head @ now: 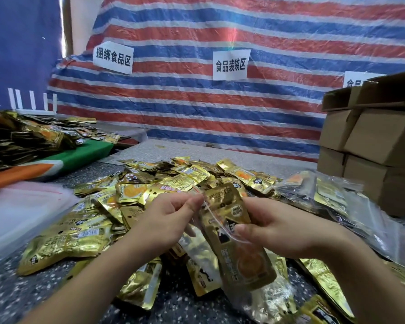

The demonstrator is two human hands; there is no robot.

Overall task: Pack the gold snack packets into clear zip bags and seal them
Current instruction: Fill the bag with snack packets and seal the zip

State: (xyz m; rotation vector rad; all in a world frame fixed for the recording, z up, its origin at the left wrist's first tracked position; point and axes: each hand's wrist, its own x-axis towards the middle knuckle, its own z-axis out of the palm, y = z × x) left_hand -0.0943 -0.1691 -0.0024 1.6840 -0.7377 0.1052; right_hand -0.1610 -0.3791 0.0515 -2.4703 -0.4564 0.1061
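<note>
The left hand (171, 216) pinches the upper edge of the clear zip bag (220, 230) between thumb and forefinger, the grip closed on the film just left of the bag mouth. The right hand (281, 232) holds the opposite side of the same bag, fingers curled round the film and the gold snack packet (239, 249) in it. The packet stands nearly upright between the two hands, tilted slightly with its top toward the far edge; its lower part sits inside the bag and its top projects above the red zip line. Both are lifted clear of the surface (14, 298), over its near middle.

Directly beneath and beyond the hands lies the pile of loose gold packets (131, 195), which spreads from the near edge to the middle of the surface. Filled zip bags (332, 195) lie along the right side, just beside the right hand. A stack of empty clear bags (21, 206) lies at the left edge. Cardboard boxes (372, 148) are stacked at the far right corner. A second heap of packets (21, 136) rests on a green and orange cloth (80, 157) at the far left. A striped tarpaulin (220, 101) with paper signs (230, 65) hangs behind the far edge.
</note>
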